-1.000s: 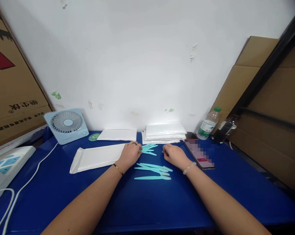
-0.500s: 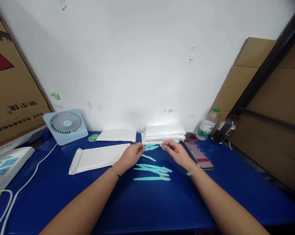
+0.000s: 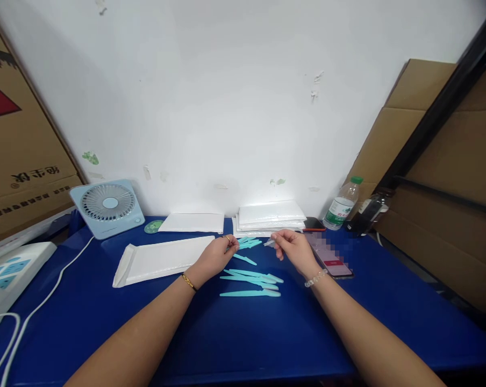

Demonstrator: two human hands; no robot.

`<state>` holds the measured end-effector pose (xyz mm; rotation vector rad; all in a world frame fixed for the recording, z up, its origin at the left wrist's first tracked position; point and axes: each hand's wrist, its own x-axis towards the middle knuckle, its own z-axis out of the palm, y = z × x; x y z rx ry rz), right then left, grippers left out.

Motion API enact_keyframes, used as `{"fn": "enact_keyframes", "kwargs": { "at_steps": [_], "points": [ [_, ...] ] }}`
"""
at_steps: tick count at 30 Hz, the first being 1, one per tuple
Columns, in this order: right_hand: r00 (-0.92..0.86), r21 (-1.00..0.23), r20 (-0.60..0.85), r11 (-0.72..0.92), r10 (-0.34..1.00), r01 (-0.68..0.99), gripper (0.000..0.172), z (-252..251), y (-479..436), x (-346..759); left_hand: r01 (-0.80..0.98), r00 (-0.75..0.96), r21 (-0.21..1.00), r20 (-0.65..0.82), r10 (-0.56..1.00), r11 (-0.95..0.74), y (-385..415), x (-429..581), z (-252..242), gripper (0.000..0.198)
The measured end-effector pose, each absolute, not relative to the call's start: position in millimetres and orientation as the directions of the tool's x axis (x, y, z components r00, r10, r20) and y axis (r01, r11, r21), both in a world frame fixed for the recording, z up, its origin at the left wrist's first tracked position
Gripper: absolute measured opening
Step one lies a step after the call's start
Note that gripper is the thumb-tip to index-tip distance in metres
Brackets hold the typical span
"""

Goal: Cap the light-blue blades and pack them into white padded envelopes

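Observation:
My left hand [image 3: 216,253] is closed, its fingertips pinching the near ends of turquoise eyebrow razors [image 3: 249,243] whose other ends point right. My right hand [image 3: 294,249] pinches a small translucent plastic piece [image 3: 269,243] between thumb and fingers, just off the razors' tips; its exact kind is too small to make out. Below the hands, several loose turquoise razors [image 3: 247,294] lie roughly side by side on the blue table [image 3: 243,338]. One single razor [image 3: 245,259] rests slightly higher, near my left fingers. Under my left wrist lies a white padded mailer [image 3: 162,260].
White padded mailers [image 3: 271,212] are stacked against the wall, with another mailer [image 3: 191,222] to their left. A blue fan [image 3: 109,207] and a power strip [image 3: 17,269] stand left. On the right are a phone [image 3: 332,260], a water bottle [image 3: 342,207] and a dark bottle [image 3: 370,212].
My right hand has shifted slightly to the right and turned, with the translucent piece still in its fingertips. My left hand and the loose razors have stayed in place.

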<state>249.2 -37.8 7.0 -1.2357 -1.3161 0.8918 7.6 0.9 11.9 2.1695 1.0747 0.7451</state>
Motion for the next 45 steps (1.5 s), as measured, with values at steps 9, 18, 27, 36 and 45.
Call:
{"fn": "enact_keyframes", "kwargs": {
  "at_steps": [9, 18, 27, 36, 45],
  "points": [
    [0.096, -0.988, 0.134, 0.126, 0.986, 0.088, 0.039, 5.8, -38.2, 243.7, 0.548, 0.533, 0.630, 0.244, 0.810, -0.551, -1.4, 10.5, 12.1, 0.018],
    [0.134, -0.997, 0.059, 0.064, 0.989, -0.033, 0.038, 6.0, -39.1, 240.6, 0.515, 0.493, 0.643, 0.319, 0.809, -0.567, -7.4, 15.5, 14.1, 0.015],
    [0.081, -0.996, -0.009, -0.001, 0.997, -0.091, 0.039, 15.8, -50.1, 223.5, 0.544, 0.468, 0.525, 0.458, 0.756, -0.655, -13.2, 19.0, 18.0, 0.014],
    [0.039, -0.552, 0.407, 0.212, 0.913, 0.807, 0.020, 10.6, -32.3, 282.3, 0.646, 0.623, 0.391, 0.226, 0.749, -0.655, -20.1, 20.0, 15.2, 0.018],
    [-0.192, -0.258, 0.252, 0.257, 0.949, 0.931, 0.012, -10.3, -21.8, 278.5, 0.762, 0.589, 0.189, 0.196, 0.784, -0.620, 2.9, 10.2, 4.0, 0.014]
  ]
}}
